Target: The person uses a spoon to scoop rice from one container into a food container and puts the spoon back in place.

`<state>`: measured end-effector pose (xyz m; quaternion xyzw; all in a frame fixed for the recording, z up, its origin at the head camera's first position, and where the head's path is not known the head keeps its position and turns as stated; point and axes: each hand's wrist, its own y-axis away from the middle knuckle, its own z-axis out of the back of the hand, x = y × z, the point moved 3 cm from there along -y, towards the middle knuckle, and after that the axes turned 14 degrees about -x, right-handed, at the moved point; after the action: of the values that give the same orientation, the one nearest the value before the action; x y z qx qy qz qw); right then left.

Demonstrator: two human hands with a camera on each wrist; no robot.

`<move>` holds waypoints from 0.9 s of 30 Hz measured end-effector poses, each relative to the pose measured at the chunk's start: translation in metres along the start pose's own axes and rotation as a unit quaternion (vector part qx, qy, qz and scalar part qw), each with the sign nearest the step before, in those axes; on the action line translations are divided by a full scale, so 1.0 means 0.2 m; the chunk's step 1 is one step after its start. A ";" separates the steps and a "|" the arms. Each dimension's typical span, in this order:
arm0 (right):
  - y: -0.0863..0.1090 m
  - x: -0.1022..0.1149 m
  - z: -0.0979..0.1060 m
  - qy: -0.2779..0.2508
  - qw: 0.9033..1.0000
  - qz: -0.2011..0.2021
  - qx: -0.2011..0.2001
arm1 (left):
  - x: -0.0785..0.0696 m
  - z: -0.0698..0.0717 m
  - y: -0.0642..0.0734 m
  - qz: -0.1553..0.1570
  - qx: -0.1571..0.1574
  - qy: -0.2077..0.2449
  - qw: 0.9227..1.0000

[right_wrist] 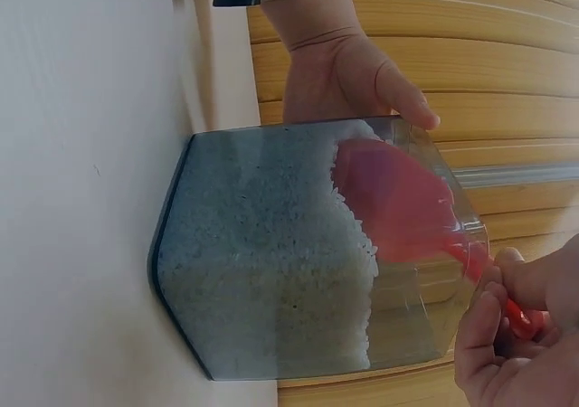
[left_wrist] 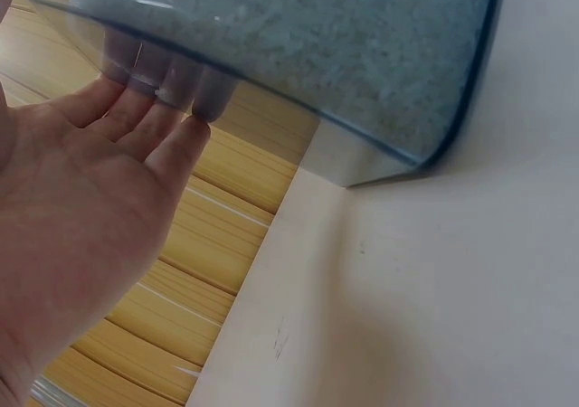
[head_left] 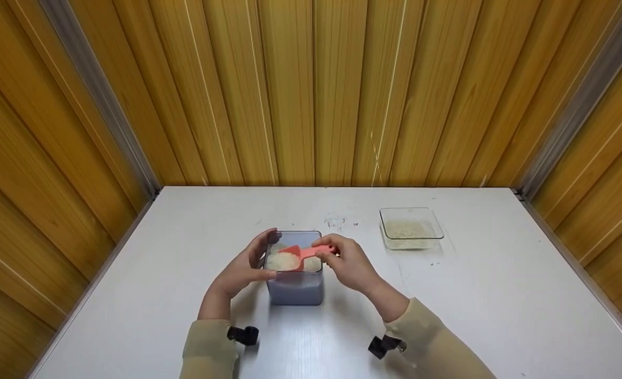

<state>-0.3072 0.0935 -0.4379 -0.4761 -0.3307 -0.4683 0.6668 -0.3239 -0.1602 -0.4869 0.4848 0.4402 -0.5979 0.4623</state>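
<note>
A clear, blue-tinted square container (head_left: 296, 292) stands on the white table, holding white rice (right_wrist: 262, 244). My left hand (head_left: 242, 266) grips it from the left, thumb along the near rim and fingers against the far side; those fingers (left_wrist: 149, 122) show through the wall in the left wrist view. With thumb and fingers, my right hand (head_left: 346, 262) pinches the handle of a red scoop (head_left: 308, 253) at the container's right rim. The scoop's bowl is inside the container, heaped with rice (head_left: 283, 261). Through the wall, the right wrist view shows the bowl (right_wrist: 393, 199) at the rice surface.
A shallow clear glass dish (head_left: 412, 244) with some rice (head_left: 408, 228) in it sits at the back right of the white table (head_left: 500, 295). Wood-patterned panels (head_left: 337, 95) rise behind the table and on both sides. Small dark marks (head_left: 336, 221) dot the tabletop.
</note>
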 end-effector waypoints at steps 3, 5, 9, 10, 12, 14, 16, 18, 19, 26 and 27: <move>-0.01 -0.03 0.01 -0.017 1.000 -0.017 0.000 | 0.00 0.00 0.00 0.000 -0.001 0.001 1.000; -0.01 -0.05 0.01 -0.027 0.999 -0.027 0.001 | 0.00 0.00 0.00 -0.002 0.001 0.004 1.000; -0.01 -0.09 0.02 -0.047 0.998 -0.043 -0.002 | -0.01 0.00 0.01 -0.010 0.008 0.011 1.000; -0.01 -0.09 0.03 -0.053 0.998 -0.046 -0.003 | -0.01 0.00 0.01 -0.011 0.009 0.012 1.000; -0.01 -0.10 0.03 -0.064 0.996 -0.055 -0.005 | -0.01 0.00 0.01 -0.010 0.009 0.011 1.000; -0.02 -0.12 0.04 -0.074 0.995 -0.063 -0.007 | -0.01 0.00 0.01 -0.009 0.008 0.010 1.000; -0.02 -0.13 0.05 -0.083 0.994 -0.069 -0.012 | -0.01 0.00 0.01 -0.008 0.009 0.011 1.000; -0.02 -0.14 0.05 -0.091 0.993 -0.074 -0.017 | -0.01 0.00 0.01 -0.010 0.010 0.012 1.000; -0.02 -0.15 0.06 -0.095 0.992 -0.077 -0.019 | -0.01 0.00 0.01 -0.010 0.012 0.013 1.000; -0.02 -0.18 0.06 -0.129 0.988 -0.088 -0.014 | -0.01 0.00 0.00 -0.006 0.009 0.012 1.000; -0.01 -0.18 0.06 -0.132 0.987 -0.089 -0.014 | 0.00 0.00 0.00 -0.005 0.008 0.011 1.000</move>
<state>-0.3224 0.1161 -0.4654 -0.5116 -0.4508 -0.4631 0.5661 -0.3230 -0.1604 -0.4861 0.4929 0.4433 -0.5981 0.4504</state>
